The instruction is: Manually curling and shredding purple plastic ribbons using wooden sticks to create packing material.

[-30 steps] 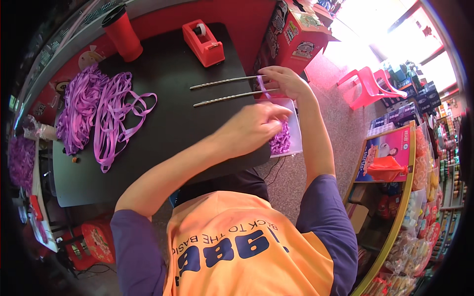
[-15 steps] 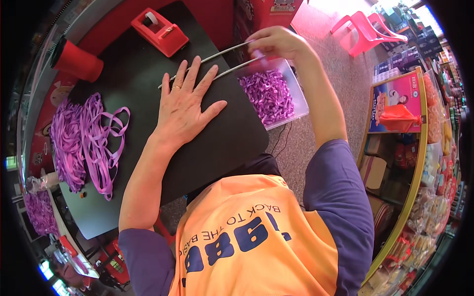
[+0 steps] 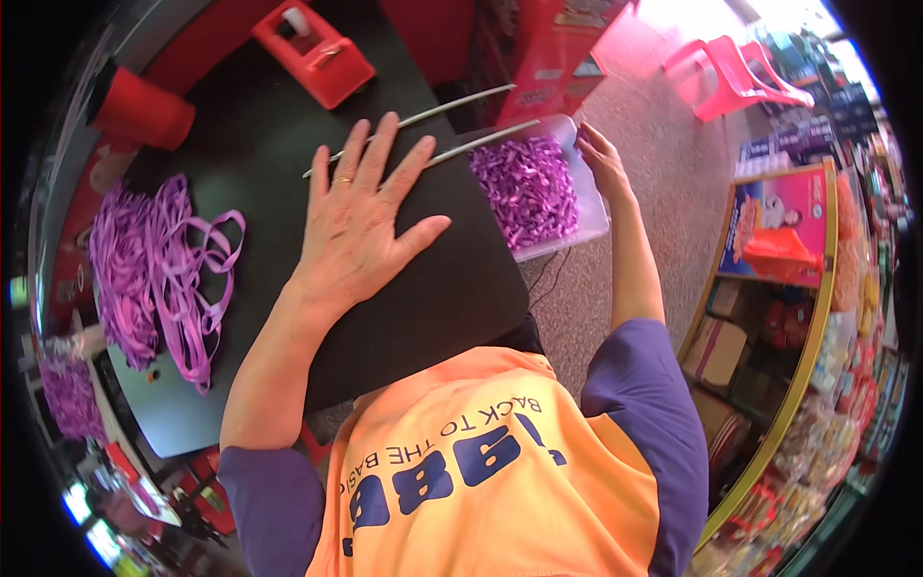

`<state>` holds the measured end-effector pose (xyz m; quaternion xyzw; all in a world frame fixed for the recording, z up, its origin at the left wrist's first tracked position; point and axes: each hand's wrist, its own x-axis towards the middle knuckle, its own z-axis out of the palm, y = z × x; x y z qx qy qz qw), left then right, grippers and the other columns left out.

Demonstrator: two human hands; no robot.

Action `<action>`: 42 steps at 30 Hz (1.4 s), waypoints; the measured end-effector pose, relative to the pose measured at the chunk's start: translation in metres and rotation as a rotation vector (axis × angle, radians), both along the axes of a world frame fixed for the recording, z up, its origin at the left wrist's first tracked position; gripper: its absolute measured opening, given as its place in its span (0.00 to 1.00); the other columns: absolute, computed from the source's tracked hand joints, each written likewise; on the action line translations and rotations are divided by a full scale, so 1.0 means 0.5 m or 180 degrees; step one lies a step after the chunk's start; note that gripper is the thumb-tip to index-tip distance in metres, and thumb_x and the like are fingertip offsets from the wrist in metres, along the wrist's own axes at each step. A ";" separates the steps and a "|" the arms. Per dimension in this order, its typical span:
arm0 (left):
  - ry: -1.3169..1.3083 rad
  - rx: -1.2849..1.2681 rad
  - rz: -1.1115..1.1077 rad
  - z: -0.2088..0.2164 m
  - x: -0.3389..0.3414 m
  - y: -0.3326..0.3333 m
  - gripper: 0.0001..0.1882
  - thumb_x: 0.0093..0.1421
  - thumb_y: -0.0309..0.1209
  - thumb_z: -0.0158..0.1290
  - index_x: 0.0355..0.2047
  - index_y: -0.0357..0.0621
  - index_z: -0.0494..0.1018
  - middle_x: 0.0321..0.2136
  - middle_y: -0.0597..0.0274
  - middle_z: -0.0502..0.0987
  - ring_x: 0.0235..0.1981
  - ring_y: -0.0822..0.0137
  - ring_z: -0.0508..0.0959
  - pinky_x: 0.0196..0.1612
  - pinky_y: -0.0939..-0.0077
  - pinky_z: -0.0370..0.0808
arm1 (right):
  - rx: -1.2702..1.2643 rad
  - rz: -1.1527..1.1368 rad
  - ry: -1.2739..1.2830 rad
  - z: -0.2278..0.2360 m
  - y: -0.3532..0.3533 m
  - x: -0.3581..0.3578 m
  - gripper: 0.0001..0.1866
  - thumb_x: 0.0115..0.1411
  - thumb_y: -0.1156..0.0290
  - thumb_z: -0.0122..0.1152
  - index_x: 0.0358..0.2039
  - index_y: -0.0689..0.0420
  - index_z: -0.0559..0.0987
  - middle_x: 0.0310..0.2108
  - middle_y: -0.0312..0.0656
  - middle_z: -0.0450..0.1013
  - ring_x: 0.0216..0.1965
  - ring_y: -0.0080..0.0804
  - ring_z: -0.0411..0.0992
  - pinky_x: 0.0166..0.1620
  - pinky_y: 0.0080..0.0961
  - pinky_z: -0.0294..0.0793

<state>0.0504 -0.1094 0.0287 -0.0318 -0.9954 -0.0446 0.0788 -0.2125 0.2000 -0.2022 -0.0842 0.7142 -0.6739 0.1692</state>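
Observation:
My left hand [image 3: 365,216] lies flat with fingers spread on a black tabletop [image 3: 433,279], pressing across two thin metal rods [image 3: 481,139]. The rods run side by side, and their right ends stick out past the table edge. At the right rim of a translucent plastic tub [image 3: 591,207], my right hand [image 3: 604,165] has its fingers curled on the edge. Short purple ribbon pieces [image 3: 527,188] fill the tub. To the left lies a loose heap of long purple ribbon [image 3: 135,269], with looped strands beside it.
A red tape dispenser [image 3: 315,56] and a red cylindrical container [image 3: 144,108] stand on the table's far side. On the floor at far right is a pink plastic chair [image 3: 735,77]. A display cabinet [image 3: 769,327] with packaged goods runs along the right.
My right hand has left the rod ends and moved right and down to the tub's rim. My left hand stays flat on the rods. The view has shifted slightly.

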 end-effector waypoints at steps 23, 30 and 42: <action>0.0723 0.0782 -0.0131 -0.052 0.028 -0.021 0.34 0.57 0.55 0.45 0.59 0.50 0.61 0.62 0.48 0.54 0.64 0.49 0.51 0.63 0.45 0.44 | 0.1226 -0.1486 0.2352 0.212 -0.102 0.040 0.14 0.61 0.72 0.52 0.45 0.65 0.75 0.44 0.45 0.72 0.46 0.35 0.70 0.51 0.29 0.68; 0.1351 0.0344 -0.0755 -0.027 0.021 -0.013 0.23 0.52 0.46 0.54 0.42 0.44 0.72 0.47 0.54 0.68 0.55 0.55 0.62 0.61 0.55 0.52 | 0.0161 0.0030 0.4468 0.636 -0.340 0.298 0.09 0.59 0.81 0.48 0.37 0.70 0.75 0.38 0.48 0.73 0.39 0.34 0.72 0.43 0.26 0.73; 0.2018 0.1343 -0.1110 -0.043 0.025 -0.017 0.05 0.47 0.29 0.51 0.24 0.44 0.75 0.27 0.53 0.76 0.33 0.56 0.76 0.36 0.61 0.71 | 0.0880 0.4783 0.3807 0.636 -0.800 0.553 0.06 0.53 0.73 0.60 0.32 0.60 0.78 0.26 0.40 0.73 0.27 0.33 0.71 0.31 0.24 0.69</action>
